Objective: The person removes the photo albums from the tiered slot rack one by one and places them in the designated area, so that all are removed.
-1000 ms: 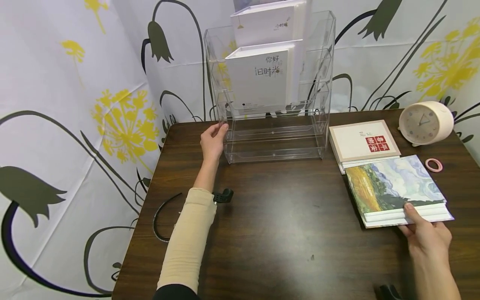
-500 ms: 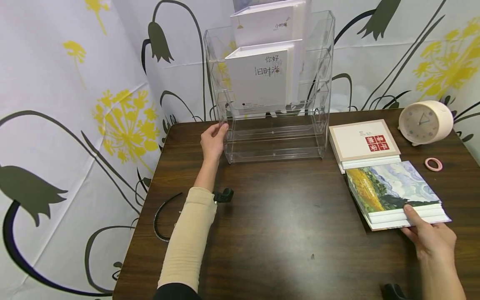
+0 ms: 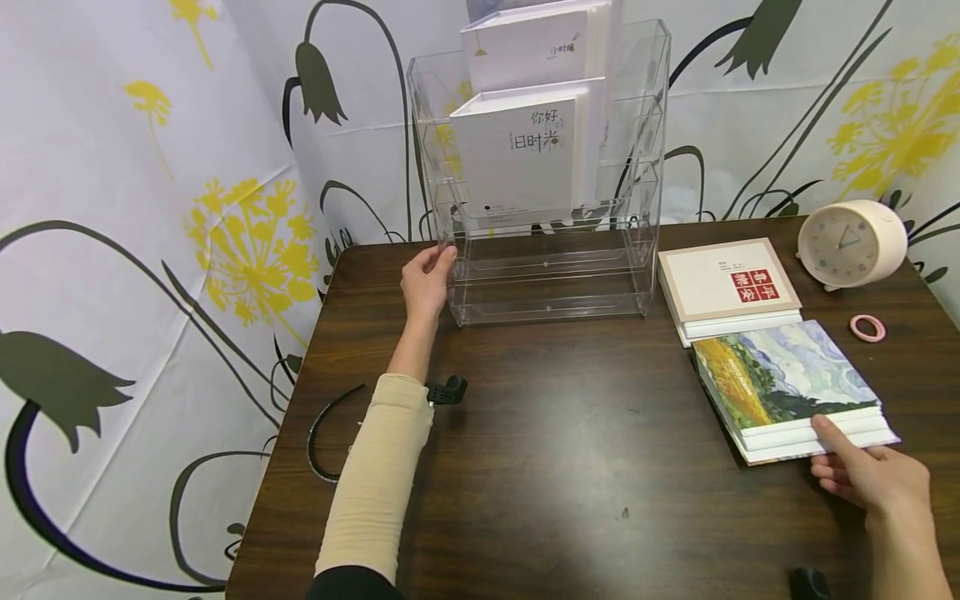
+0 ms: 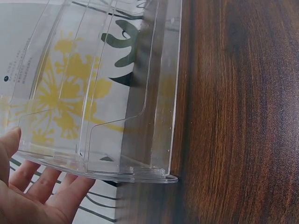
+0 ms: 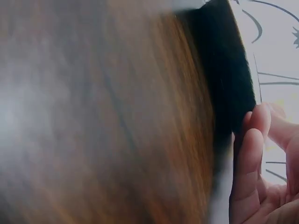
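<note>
In the head view my left hand (image 3: 425,287) grips the left side of a clear acrylic book rack (image 3: 551,312). The left wrist view has the thumb on one face of the rack's side wall and the fingers on the other. A grey-white book (image 3: 517,167) with Chinese lettering leans in the rack, another white book (image 3: 536,58) above it. On the right, my right hand (image 3: 877,475) pinches the near edge of stacked books with a painted landscape cover (image 3: 795,375), thumb on top. In the right wrist view its fingertips (image 5: 252,144) lie at the stack's edge.
Beyond the painted stack lies a cream book (image 3: 720,279) with a red seal-like print. A round alarm clock (image 3: 851,246) and a pink ring (image 3: 867,328) stand right of it. A black cable (image 3: 318,433) lies by my left forearm; a patterned curtain (image 3: 187,333) hangs behind.
The painted stack has turned slightly and its near left corner has shifted toward me. My right hand has slid right along the near edge, showing more of its fingers. The left hand stays put.
</note>
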Available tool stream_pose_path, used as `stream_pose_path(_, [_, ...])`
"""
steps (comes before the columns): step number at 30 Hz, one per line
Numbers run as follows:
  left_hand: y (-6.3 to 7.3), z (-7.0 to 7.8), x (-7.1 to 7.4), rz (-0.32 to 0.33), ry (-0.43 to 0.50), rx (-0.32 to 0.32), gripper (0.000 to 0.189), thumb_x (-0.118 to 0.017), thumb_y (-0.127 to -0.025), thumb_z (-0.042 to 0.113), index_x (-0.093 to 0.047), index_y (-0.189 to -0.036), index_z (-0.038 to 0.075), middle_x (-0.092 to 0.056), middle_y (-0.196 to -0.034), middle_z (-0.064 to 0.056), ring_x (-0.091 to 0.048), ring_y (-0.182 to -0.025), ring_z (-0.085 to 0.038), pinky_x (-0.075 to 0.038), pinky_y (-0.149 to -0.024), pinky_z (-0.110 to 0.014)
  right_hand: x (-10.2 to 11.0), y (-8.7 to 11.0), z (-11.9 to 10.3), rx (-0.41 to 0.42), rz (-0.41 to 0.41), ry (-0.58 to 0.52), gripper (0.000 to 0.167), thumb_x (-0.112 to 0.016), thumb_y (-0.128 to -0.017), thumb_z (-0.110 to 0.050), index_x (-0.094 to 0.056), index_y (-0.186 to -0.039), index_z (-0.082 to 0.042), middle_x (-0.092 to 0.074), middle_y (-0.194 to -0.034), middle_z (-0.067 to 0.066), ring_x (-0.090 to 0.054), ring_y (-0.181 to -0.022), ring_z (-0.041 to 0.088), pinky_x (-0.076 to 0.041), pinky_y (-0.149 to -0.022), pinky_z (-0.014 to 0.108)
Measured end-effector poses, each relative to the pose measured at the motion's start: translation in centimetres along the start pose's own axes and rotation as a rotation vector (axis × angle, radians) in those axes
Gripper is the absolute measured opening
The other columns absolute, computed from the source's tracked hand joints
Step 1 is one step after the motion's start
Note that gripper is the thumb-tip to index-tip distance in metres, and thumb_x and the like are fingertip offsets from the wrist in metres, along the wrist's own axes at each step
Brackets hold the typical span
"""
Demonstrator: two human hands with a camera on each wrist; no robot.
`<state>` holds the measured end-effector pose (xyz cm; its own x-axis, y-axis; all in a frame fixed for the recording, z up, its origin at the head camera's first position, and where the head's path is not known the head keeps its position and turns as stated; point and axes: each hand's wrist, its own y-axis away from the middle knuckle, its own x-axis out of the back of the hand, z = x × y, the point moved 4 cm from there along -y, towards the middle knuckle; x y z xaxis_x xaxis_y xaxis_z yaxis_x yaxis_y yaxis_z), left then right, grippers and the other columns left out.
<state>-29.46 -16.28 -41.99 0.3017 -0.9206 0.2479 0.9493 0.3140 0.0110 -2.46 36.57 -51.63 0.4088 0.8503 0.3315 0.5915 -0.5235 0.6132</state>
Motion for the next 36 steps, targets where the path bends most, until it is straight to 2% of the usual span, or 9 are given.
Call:
stream_pose_path(3, [0.0,0.1,0.0,0.005,-0.006,-0.008,0.039,-0.070,-0.092,0.039,-0.070,-0.116,0.008,-0.070,-0.113,-0.007,-0.062,-0.095,-0.016,-0.057,-0.076,-0.046,0.3,-0.2,0.1,0.011,-0.028,0.094,0.064,-0.070,-0.080,-0.060,-0.061,-0.084,0.003,-0.065,-0.055,0.000,-0.066,-0.051,0.013,-0.057,-0.052,0.031])
stream_pose_path(7, [0.0,0.2,0.1,0.013,-0.012,-0.014,0.038,-0.070,-0.092,0.038,-0.070,-0.115,0.008,-0.071,-0.112,-0.007,-0.062,-0.093,-0.015,-0.057,-0.072,-0.043,0.8,-0.4,0.1,0.035,-0.049,0.191,0.077,-0.068,-0.083,-0.060,-0.057,-0.102,0.014,-0.066,-0.057,0.001,-0.067,-0.053,0.015,-0.057,-0.053,0.032])
stream_pose_path(11, [0.0,0.2,0.1,0.016,-0.015,-0.016,0.037,-0.070,-0.092,0.038,-0.071,-0.115,0.009,-0.071,-0.112,-0.007,-0.062,-0.093,-0.015,-0.057,-0.070,-0.042,1.1,-0.5,0.2,0.059,-0.065,0.206,0.081,-0.069,-0.085,-0.054,-0.052,-0.113,0.019,-0.067,-0.058,0.002,-0.068,-0.055,0.017,-0.057,-0.054,0.033])
stream_pose_path(18, [-0.1,-0.1,0.2,0.019,-0.011,-0.019,0.038,-0.070,-0.091,0.039,-0.071,-0.115,0.009,-0.071,-0.113,-0.007,-0.062,-0.094,-0.015,-0.056,-0.065,-0.034,1.0,-0.5,0.3,0.085,-0.068,0.178,0.068,-0.072,-0.086,-0.048,-0.058,-0.102,0.017,-0.067,-0.057,0.003,-0.068,-0.053,0.018,-0.057,-0.053,0.034])
stream_pose_path(21, [-0.1,-0.1,0.2,0.021,-0.010,-0.018,0.038,-0.071,-0.091,0.039,-0.071,-0.115,0.009,-0.071,-0.112,-0.007,-0.062,-0.094,-0.015,-0.056,-0.064,-0.033,0.9,-0.4,0.1,0.098,-0.061,0.193,0.067,-0.070,-0.087,-0.047,-0.057,-0.103,0.017,-0.067,-0.057,0.003,-0.068,-0.053,0.018,-0.057,-0.053,0.034])
stream_pose_path(27, [-0.1,-0.2,0.2,0.023,-0.009,-0.025,0.038,-0.071,-0.091,0.038,-0.071,-0.115,0.009,-0.071,-0.111,-0.007,-0.063,-0.093,-0.015,-0.056,-0.061,-0.030,0.8,-0.2,-0.2,0.133,-0.081,0.274,0.078,-0.069,-0.087,-0.051,-0.055,-0.111,0.022,-0.067,-0.059,0.004,-0.068,-0.055,0.019,-0.057,-0.055,0.035])
stream_pose_path(30, [-0.1,-0.2,0.1,0.025,-0.008,-0.023,0.038,-0.071,-0.091,0.038,-0.071,-0.115,0.009,-0.071,-0.111,-0.007,-0.062,-0.092,-0.015,-0.055,-0.060,-0.028,0.8,0.0,-0.7,0.167,-0.108,0.320,0.076,-0.069,-0.087,-0.052,-0.059,-0.107,0.021,-0.068,-0.061,0.005,-0.068,-0.056,0.019,-0.058,-0.056,0.035])
stream_pose_path(33, [-0.1,-0.1,0.0,0.021,-0.011,-0.025,0.038,-0.071,-0.091,0.038,-0.071,-0.115,0.009,-0.071,-0.111,-0.007,-0.062,-0.092,-0.015,-0.056,-0.063,-0.034,0.7,0.5,-1.7,0.211,-0.112,0.359,0.073,-0.067,-0.089,-0.052,-0.062,-0.105,0.019,-0.068,-0.062,0.005,-0.068,-0.056,0.019,-0.058,-0.055,0.034])
stream_pose_path(36, [-0.1,-0.1,0.0,0.018,-0.014,-0.026,0.038,-0.070,-0.091,0.038,-0.071,-0.115,0.008,-0.071,-0.111,-0.007,-0.063,-0.092,-0.015,-0.057,-0.068,-0.040,-0.1,1.7,-3.4,0.325,-0.089,0.411,0.072,-0.063,-0.091,-0.052,-0.062,-0.105,0.018,-0.068,-0.063,0.005,-0.067,-0.054,0.018,-0.056,-0.052,0.031])
